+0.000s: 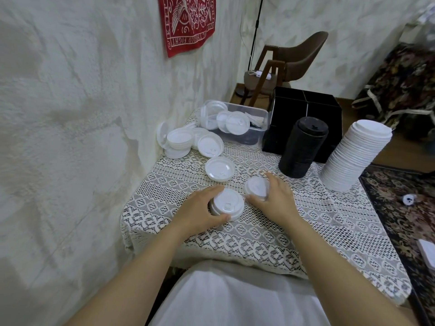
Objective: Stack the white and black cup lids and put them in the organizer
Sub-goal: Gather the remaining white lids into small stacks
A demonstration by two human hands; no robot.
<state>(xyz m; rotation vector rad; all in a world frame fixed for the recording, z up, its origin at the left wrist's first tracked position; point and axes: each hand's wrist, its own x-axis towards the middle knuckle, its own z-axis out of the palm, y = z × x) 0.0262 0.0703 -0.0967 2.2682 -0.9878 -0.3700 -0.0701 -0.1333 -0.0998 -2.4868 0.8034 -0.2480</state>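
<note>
Near the middle of the lace-covered table (pixel 317 231), the left hand (pixel 200 212) curls round a short white lid stack (pixel 227 204) to steady it. At its 1 o'clock the right hand (pixel 275 198) grips another white lid (pixel 256 187), probably for nesting. The black lid stack (pixel 303 147) and the tall white lid stack (pixel 353 158) stand at 1–2 o'clock by the black organizer (pixel 306 109), seemingly staged for loading.

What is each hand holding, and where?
The left hand grips a short lid stack by its rim; the right hand grips a lid by its edge.
</note>
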